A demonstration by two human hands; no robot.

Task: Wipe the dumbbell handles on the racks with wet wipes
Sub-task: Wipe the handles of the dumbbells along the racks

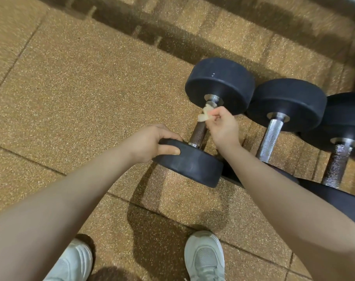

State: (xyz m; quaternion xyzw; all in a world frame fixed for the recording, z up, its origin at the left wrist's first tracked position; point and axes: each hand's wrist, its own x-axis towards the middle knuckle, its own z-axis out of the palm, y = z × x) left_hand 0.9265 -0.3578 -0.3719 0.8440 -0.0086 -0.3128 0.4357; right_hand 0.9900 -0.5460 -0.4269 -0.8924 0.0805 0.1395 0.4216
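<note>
Nearest the camera, two pale sneakers point(205, 258) stand on the speckled rubber floor point(71, 88), and both bare forearms reach forward from there. The left hand point(150, 142) curls its fingers and thumb over the rim of the near weight head point(190, 165) of the first dumbbell, a steadying hold on the black disc. Just beyond it, the right hand point(223, 124) pinches a crumpled wet wipe point(206, 114) between thumb and fingertips; the wipe sits against the upper end of this dumbbell's handle point(199, 132), close under the chrome collar of the far weight head point(220, 84). The shaft below the wipe looks dark brown rather than bright, though whether that is moisture, rust or shadow cannot be told. Judging by this, the wiping of the first handle is under way, not finished: the wipe touches only the top of the shaft. Further right, the second dumbbell handle point(271, 138) lies bare and silvery, and beyond that the third dumbbell handle point(338, 165) shows its knurling with nothing on it; no hand is near either, and nothing shows whether they have been cleaned. These dumbbells rest on what appear to be low dark rails, partly hidden by the right arm. At the far edge a row of dark shadows crosses the floor tiles. So at best one handle is being worked and at least two seem to wait.
</note>
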